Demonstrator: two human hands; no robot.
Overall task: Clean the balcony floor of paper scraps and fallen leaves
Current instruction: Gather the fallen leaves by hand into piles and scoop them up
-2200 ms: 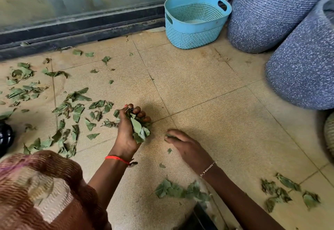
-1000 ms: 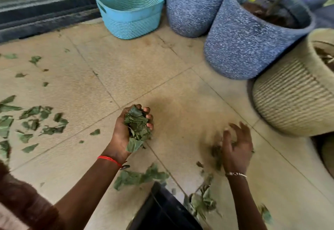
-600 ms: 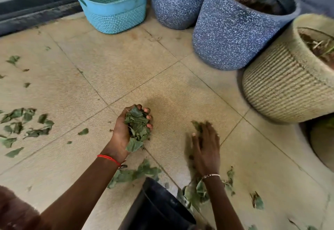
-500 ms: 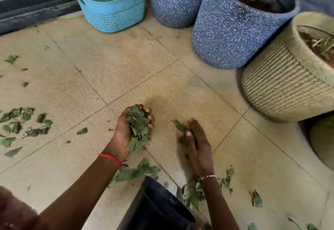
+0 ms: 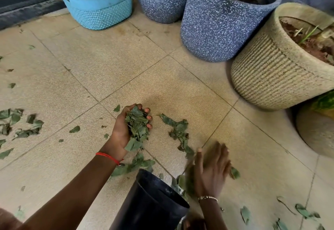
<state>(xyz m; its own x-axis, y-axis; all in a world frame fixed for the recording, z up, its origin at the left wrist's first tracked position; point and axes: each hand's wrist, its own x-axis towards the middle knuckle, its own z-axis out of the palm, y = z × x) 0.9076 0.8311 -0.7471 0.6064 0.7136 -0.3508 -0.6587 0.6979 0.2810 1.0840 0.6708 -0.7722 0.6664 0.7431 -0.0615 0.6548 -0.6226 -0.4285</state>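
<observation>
Left hand [image 5: 124,132]: curled palm-up round a handful of leaves [image 5: 137,127], exactly as it was held half a second earlier.
Right hand [image 5: 211,168]: blurred, with fingers straight and spread and nothing held. It has been drawn back from beside the left hand toward 5 o'clock, near the bin.
Swept leaves [image 5: 179,132]: a ragged trail is now uncovered at 3 o'clock of the left hand, where the right hand was pressed before.
Bin [image 5: 150,202]: black, seen at 6 o'clock between the two forearms, with a few leaves just beside its rim.
Scattered leaves [image 5: 19,123]: spread at 9 o'clock, with more at 4 o'clock.
Floor [image 5: 126,63]: beige tiles.
Basket [image 5: 97,4]: blue, at 11 o'clock, unchanged.
Pots [image 5: 224,24]: grouped from 12 to 3 o'clock.
</observation>
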